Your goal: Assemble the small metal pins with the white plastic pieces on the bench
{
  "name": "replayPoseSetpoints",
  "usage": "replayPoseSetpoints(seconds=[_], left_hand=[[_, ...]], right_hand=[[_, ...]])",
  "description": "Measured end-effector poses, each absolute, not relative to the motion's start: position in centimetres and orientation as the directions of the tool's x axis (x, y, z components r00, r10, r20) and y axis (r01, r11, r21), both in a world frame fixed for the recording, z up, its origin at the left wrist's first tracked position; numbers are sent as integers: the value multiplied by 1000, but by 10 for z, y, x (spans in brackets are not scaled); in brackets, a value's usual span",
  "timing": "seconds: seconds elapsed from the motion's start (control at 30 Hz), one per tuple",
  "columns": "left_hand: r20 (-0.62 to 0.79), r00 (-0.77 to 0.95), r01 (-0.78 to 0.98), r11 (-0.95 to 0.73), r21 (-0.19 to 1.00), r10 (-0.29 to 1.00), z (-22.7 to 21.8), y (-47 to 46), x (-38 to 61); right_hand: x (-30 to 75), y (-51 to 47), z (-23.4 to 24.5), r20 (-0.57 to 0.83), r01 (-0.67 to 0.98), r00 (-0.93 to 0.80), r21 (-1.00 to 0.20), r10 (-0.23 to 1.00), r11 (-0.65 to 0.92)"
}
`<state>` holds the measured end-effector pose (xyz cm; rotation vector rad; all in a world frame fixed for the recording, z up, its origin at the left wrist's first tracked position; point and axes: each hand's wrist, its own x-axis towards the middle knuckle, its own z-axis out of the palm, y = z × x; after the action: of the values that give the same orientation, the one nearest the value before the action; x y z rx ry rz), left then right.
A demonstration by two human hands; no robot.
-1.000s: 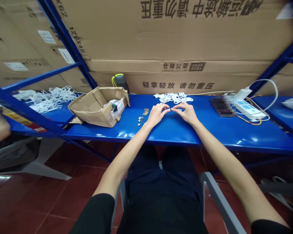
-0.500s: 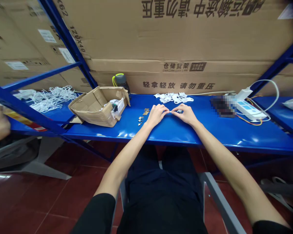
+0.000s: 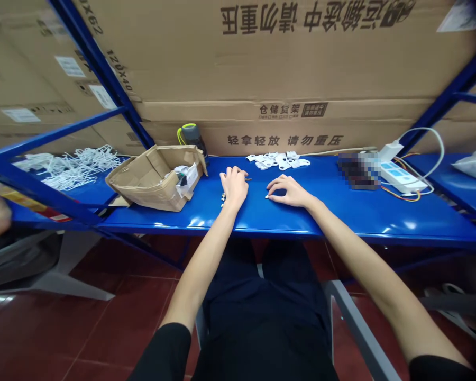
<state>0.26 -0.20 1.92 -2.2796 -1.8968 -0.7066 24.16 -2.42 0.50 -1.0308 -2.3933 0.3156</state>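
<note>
Right hand (image 3: 290, 191) is lying palm down and half open, its fingers spreading and curving, with nothing visibly in its grip. A tiny white-and-metal part (image 3: 267, 197) is sitting on the blue steel shelf (image 3: 341, 225) just beside its fingertips, between the two hands and clearly nearer the right; its long axis is too small to tell. Left hand (image 3: 234, 186) is resting with its fingers curled down, and I cannot tell whether it has hold of anything. Small metal pins (image 3: 223, 200) are showing just past its heel, and a brass pin (image 3: 248, 179) is lying just beyond its fingers. White plastic clips (image 3: 280, 162) are heaping toward the back, a torn cardboard box (image 3: 154, 179) is sitting at center left, and white plastic loops (image 3: 65, 170) are tangling at the upper left.
</note>
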Motion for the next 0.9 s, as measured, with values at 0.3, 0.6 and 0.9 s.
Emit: replayPoseSetpoints(seconds=[0.3, 0.6, 0.9], left_hand=[[421, 82, 974, -162, 159, 903, 18, -2, -1], [417, 63, 970, -154, 186, 907, 20, -3, -3], [418, 85, 974, -165, 158, 905, 21, -4, -3]], right_hand=[[254, -10, -2, 504, 764, -287, -393, 815, 512], [267, -6, -2, 572, 884, 45, -404, 819, 233], [265, -8, -9, 479, 921, -122, -271, 869, 279]])
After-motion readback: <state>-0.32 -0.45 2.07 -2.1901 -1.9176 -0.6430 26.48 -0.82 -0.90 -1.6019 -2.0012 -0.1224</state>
